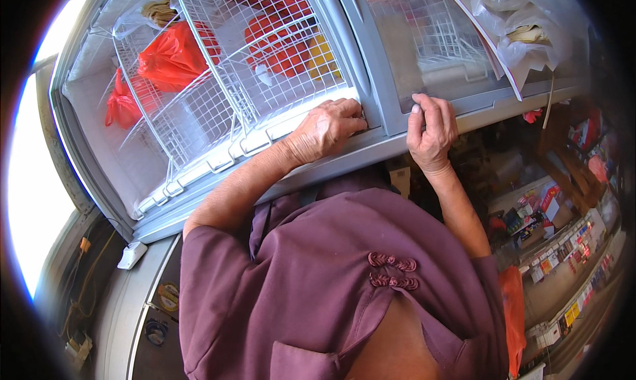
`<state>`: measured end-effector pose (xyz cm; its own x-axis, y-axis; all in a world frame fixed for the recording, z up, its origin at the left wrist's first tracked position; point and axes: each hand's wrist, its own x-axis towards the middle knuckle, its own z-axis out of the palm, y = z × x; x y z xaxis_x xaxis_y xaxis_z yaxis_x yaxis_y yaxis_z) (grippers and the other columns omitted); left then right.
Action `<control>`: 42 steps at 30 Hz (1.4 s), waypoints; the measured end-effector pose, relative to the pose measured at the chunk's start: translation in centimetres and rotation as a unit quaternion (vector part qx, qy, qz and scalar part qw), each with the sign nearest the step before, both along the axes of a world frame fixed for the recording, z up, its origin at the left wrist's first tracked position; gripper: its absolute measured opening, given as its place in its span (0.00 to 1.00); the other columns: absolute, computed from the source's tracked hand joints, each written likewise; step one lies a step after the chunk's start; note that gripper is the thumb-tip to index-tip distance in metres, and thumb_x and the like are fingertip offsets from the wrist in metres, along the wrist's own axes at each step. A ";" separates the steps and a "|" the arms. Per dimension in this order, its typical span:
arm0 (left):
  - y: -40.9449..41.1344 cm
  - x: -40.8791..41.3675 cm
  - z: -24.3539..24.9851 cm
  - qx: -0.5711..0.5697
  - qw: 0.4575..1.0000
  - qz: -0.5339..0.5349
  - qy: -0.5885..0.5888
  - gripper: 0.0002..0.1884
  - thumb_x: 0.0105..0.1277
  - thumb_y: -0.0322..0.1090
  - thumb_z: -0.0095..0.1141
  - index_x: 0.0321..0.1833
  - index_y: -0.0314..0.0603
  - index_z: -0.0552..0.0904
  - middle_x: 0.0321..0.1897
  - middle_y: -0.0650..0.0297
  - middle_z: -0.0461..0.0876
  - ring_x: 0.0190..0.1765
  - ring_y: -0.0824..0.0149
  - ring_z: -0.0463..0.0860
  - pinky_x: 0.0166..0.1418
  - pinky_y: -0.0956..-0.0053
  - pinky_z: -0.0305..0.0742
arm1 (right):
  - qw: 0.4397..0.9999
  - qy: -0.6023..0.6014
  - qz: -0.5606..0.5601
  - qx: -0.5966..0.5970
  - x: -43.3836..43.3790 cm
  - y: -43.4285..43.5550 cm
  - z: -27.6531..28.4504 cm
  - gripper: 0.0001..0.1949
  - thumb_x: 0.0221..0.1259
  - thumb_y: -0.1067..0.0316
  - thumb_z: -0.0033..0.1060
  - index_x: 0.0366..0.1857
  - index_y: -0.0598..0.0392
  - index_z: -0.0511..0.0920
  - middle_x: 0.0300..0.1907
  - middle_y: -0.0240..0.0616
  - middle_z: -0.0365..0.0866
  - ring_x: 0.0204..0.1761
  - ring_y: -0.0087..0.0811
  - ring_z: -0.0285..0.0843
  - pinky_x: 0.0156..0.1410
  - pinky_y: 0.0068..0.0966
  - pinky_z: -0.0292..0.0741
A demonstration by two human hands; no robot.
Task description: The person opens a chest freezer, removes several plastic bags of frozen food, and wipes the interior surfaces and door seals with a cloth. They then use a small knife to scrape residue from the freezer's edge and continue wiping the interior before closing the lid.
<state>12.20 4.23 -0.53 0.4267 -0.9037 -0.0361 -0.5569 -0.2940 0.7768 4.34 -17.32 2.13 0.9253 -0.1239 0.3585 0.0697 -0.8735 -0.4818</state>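
Observation:
My left hand (pixel 332 126) is at the front rim of a chest freezer (pixel 293 181), its fingers bent down against the sliding lid's frame corner. Its fingertips are partly hidden, so whether they grip the frame cannot be told. To the right, my right hand (pixel 432 131) rests at the lower edge of the glass lid (pixel 402 67), fingers curled and thumb close to the index fingertip. Nothing is plainly visible inside it. White wire baskets (pixel 278 89) hang in the uncovered left side. They hold red plastic bags (pixel 174 57) and a yellow package (pixel 324 57).
A white sheet (pixel 484 37) and clear bags with folded contents (pixel 526 34) lie on the glass lid. Shelves of small packaged goods (pixel 566 251) stand at the right. An orange-red plastic bag (pixel 512 315) hangs beside me. A small white device (pixel 132 256) sits left of the freezer.

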 end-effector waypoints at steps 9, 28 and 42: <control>0.4 0.7 1.3 0.105 0.992 -0.061 0.017 0.15 0.62 0.36 0.54 0.51 0.51 0.84 0.41 0.58 0.77 0.51 0.57 0.79 0.58 0.62 0.74 | 1.000 0.003 -0.012 0.000 -0.2 0.0 -0.2 0.12 0.53 0.76 0.56 0.42 0.55 0.80 0.34 0.39 0.77 0.36 0.42 0.76 0.41 0.36 0.74; 4.3 -2.5 2.3 0.100 0.993 0.063 0.018 0.15 0.55 0.25 0.55 0.46 0.43 0.84 0.36 0.55 0.75 0.44 0.52 0.78 0.49 0.59 0.74 | 1.000 -0.010 0.026 0.002 -0.3 -0.3 -0.2 0.12 0.53 0.77 0.56 0.43 0.56 0.80 0.35 0.40 0.77 0.35 0.41 0.76 0.41 0.36 0.73; 9.0 -4.1 4.3 0.158 0.977 0.138 0.036 0.18 0.54 0.21 0.53 0.47 0.42 0.85 0.36 0.56 0.74 0.44 0.54 0.77 0.51 0.61 0.73 | 0.999 -0.012 0.038 -0.006 -0.7 -0.7 -0.6 0.12 0.54 0.77 0.57 0.43 0.55 0.81 0.37 0.40 0.77 0.38 0.41 0.77 0.44 0.35 0.75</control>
